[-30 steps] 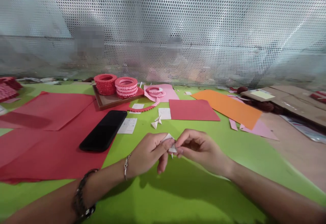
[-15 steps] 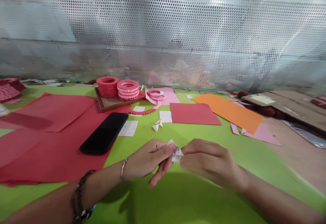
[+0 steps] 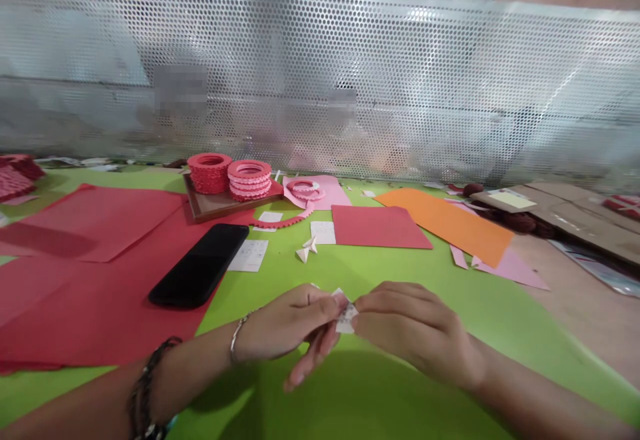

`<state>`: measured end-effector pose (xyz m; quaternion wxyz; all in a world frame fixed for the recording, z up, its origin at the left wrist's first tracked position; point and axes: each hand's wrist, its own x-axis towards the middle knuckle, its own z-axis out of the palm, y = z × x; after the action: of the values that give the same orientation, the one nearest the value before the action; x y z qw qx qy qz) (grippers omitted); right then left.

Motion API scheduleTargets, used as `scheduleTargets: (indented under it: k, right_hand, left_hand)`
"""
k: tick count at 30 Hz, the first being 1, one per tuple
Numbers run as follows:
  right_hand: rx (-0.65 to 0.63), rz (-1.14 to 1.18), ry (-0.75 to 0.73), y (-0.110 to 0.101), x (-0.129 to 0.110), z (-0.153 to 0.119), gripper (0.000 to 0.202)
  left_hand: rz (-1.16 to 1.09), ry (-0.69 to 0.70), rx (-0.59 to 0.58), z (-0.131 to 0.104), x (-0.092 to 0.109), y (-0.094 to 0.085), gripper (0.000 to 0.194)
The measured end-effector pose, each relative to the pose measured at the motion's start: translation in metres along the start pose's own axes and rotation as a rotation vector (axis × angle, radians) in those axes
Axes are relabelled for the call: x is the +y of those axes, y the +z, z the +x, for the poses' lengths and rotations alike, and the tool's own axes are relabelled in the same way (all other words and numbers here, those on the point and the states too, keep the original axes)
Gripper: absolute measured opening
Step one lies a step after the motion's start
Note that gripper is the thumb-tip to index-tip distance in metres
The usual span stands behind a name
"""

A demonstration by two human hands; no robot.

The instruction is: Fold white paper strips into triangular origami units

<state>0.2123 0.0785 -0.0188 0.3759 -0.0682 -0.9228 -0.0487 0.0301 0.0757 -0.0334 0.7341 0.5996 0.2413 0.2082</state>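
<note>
A small folded piece of white printed paper point(image 3: 345, 320) is held between both hands above the green table. My left hand point(image 3: 295, 323) pinches its left side between thumb and fingers, with one lower finger stretched out beneath. From the other side, my right hand point(image 3: 415, 327) grips the paper's right edge, its fingers bent and pressed together. Beyond the hands lie small folded white paper pieces point(image 3: 306, 249). Printed paper slips point(image 3: 250, 255) rest near a black phone point(image 3: 200, 265), to the left.
Red paper sheets point(image 3: 100, 280) cover the left side. A brown tray point(image 3: 215, 212) bears stacked red and pink rings point(image 3: 250, 180). A red sheet point(image 3: 380, 227), an orange sheet point(image 3: 450, 223) and cardboard point(image 3: 575, 213) lie right. A perforated metal panel point(image 3: 320, 80) stands behind.
Both hands sit slightly lower in view, still gripping the paper. Less of the paper's upper point shows between the fingers. The view has shifted a little.
</note>
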Motion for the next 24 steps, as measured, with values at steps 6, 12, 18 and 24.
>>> scheduleTargets:
  k: [6,12,18,24]
  right_hand:
    - [0.04,0.152,0.153,0.005,-0.001,0.002,0.005]
    - [0.089,0.476,0.556,0.013,-0.005,0.004,0.007]
    - [0.079,0.467,0.652,0.019,-0.008,-0.001,0.012]
    - [0.04,0.322,0.557,0.019,-0.007,-0.001,0.015]
  left_hand:
    - [0.055,0.054,0.051,-0.002,0.0,0.005,0.048]
    - [0.209,0.156,0.182,-0.003,0.001,0.008,0.038]
    - [0.346,0.071,0.101,-0.002,-0.003,0.009,0.021]
    - [0.416,0.124,0.218,0.001,-0.011,0.01,0.031]
